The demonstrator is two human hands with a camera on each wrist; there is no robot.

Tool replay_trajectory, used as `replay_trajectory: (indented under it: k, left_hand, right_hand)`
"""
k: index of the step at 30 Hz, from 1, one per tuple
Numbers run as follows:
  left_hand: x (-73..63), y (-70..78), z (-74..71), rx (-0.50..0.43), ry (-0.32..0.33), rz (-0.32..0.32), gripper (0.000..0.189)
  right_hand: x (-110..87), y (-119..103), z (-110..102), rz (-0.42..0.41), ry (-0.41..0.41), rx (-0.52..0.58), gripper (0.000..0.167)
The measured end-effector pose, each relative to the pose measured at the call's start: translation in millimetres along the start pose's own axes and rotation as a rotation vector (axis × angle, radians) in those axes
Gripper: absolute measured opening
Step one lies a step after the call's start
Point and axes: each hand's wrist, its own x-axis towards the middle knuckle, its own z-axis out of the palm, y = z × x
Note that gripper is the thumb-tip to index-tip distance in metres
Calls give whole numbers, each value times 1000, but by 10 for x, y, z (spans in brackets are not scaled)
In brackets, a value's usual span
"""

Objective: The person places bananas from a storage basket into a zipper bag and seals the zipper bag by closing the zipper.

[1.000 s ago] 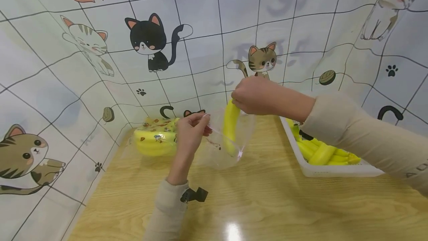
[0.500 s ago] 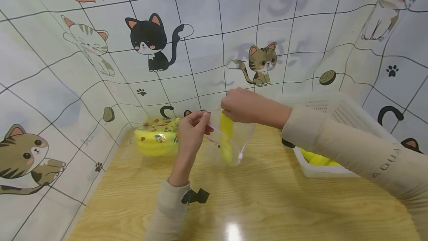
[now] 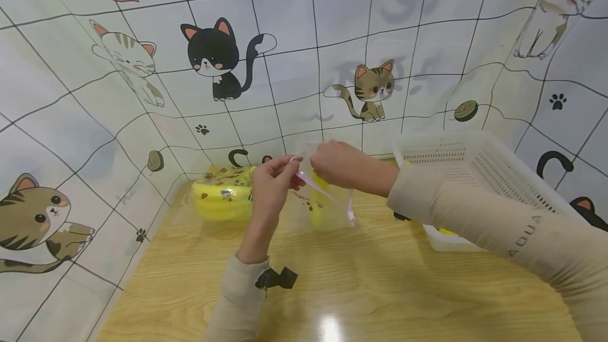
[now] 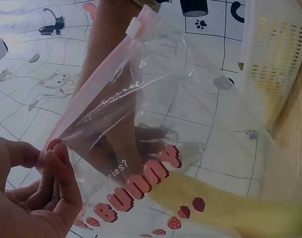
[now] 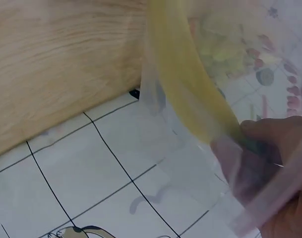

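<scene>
My left hand (image 3: 272, 189) pinches the pink-edged rim of a clear zip bag (image 4: 210, 94) printed with "BUNNY" and strawberries. A white slider (image 4: 134, 29) sits at one end of the pink zip strip. Inside the bag is a yellow banana (image 5: 185, 79), pointing downward in the head view. My right hand (image 3: 344, 168) reaches through the bag's mouth and grips the banana's upper end, as the right wrist view shows. Through the film, the left wrist view shows the banana's lower end (image 4: 225, 208) near the bag's bottom.
A white perforated basket (image 3: 429, 146) stands at the right, largely behind the right sleeve, with some yellow showing. At the back left lies a filled clear bag (image 3: 222, 194) with yellow contents and cartoon prints. Cat-patterned sheeting (image 3: 294, 57) lines the wall behind the wooden table (image 3: 380, 289).
My right hand has moved down and left, lowering the banana deeper into the bag. More of the basket shows behind the arm. My left hand stays at the bag's rim.
</scene>
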Motion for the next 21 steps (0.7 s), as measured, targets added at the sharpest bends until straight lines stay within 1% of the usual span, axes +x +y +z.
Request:
replay_trajectory:
  k: [3, 6, 7, 9, 11, 13, 15, 18, 19, 21]
  left_hand:
    - [-1, 11, -12, -23, -26, -11, 21]
    - [1, 20, -24, -62, -61, -36, 22]
    - [2, 21, -26, -79, -74, -42, 23]
    - [6, 20, -33, -105, -87, -51, 26]
    - [13, 11, -41, -131, -84, -52, 27]
    - [32, -11, -55, -135, -67, -49, 29]
    - [56, -36, -73, -139, -42, -54, 29]
    - [89, -61, -98, -147, -5, -74, 29]
    - [94, -60, -104, -154, 5, -77, 29]
    - [100, -49, -112, -184, 26, -66, 29]
  right_hand:
    - [1, -26, 57, -1, 31, -27, 12]
    - [9, -40, 92, 24, 60, -30, 12]
    - [11, -34, 103, 34, 63, -21, 11]
    - [20, -15, 120, 51, 57, 33, 11]
    - [30, 12, 131, 48, 40, 96, 12]
    - [29, 41, 121, 10, 18, 142, 17]
    - [14, 64, 88, -58, 19, 154, 22]
    - [-46, 116, -29, -173, 92, 159, 29]
    - [-70, 145, -78, -194, 125, 165, 28]
    - [-125, 225, -190, -209, 191, 169, 27]
